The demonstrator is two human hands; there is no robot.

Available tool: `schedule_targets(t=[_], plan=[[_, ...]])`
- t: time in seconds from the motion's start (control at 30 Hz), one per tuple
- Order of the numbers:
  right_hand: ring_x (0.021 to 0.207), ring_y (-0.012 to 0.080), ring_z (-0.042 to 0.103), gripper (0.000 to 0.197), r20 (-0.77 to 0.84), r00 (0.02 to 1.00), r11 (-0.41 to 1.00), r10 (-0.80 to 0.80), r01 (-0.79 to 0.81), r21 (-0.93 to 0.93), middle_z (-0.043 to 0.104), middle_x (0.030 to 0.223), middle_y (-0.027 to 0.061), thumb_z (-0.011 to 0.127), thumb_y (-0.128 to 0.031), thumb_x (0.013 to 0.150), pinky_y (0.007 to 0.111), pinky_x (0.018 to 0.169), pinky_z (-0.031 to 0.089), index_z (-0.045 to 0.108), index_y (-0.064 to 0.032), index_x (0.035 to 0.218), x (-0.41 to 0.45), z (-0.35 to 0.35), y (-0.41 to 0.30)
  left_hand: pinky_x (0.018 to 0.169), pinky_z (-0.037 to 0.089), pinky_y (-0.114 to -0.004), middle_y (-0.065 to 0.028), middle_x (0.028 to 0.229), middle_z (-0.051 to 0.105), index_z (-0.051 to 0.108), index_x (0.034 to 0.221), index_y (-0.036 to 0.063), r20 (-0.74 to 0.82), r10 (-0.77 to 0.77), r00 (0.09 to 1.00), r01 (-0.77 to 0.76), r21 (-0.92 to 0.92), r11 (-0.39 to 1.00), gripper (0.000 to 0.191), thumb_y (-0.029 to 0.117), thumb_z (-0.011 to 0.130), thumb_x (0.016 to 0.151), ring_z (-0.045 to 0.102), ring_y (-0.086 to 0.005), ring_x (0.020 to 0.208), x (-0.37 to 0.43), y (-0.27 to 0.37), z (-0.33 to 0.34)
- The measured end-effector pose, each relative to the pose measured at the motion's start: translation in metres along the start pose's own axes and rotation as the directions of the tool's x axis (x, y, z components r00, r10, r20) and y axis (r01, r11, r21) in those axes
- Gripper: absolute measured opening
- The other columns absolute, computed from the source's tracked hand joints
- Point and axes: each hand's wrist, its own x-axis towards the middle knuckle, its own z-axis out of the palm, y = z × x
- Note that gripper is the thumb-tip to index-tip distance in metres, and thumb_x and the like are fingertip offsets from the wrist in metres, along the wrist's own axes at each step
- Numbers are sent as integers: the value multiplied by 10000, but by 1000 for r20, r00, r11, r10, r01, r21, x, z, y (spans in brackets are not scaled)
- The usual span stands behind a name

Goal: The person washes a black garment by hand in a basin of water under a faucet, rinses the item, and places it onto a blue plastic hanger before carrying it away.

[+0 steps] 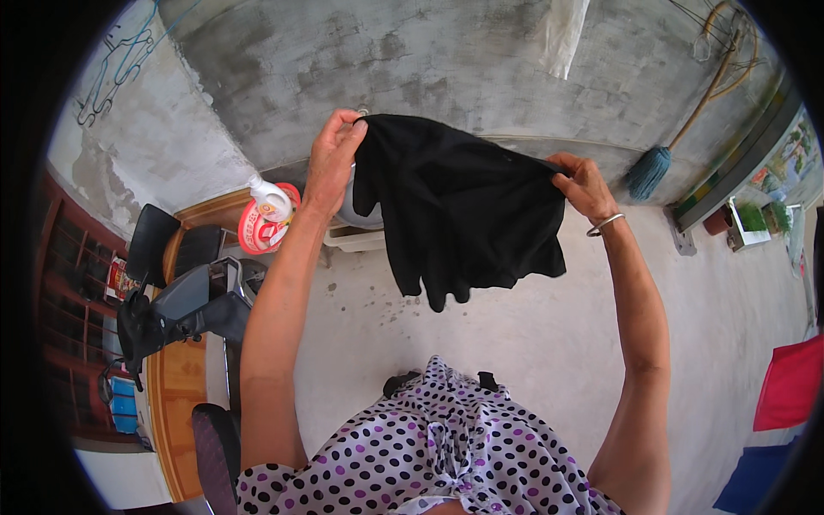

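A black cloth garment [463, 206] hangs stretched out in front of me, its lower edge falling in uneven folds above the floor. My left hand [335, 158] pinches its upper left corner between thumb and fingers. At the upper right end, my right hand [582, 185] grips the fabric a little lower, so the top edge slopes down that way. A silvery bangle [605, 224] circles my right wrist. Part of a pale basin [360, 209] shows behind the garment's left side; the rest is hidden. Which kind of garment it is, I cannot tell.
Left of the garment, a white detergent bottle [270, 199] lies on a red basin [251, 232]. An electric scooter [187, 309] and a black chair [154, 241] stand at the left. A blue mop [650, 174] leans on the concrete wall [412, 71]. Red cloth [788, 386] hangs at the right.
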Motion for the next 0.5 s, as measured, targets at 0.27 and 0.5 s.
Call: schedule_targets(t=[0.27,0.5], plan=[[679,57,486,197,-7,1000,948,17,-14,318,590,725,-30,548,-91,838,207,642,414,661,19,956,17,17,-21,720,326,-179,68,789,462,517,979,102,125,83,989,-118,297,948,104,154,562,900,403,-14,750,-5,36,-18],[720,50,507,233,-29,998,946,52,-40,321,616,744,-44,606,-191,821,209,687,402,695,4,910,62,16,-58,861,351,-206,9,981,580,553,1037,60,261,-164,951,-3,540,842,281,189,661,813,492,-59,952,-10,54,-41]])
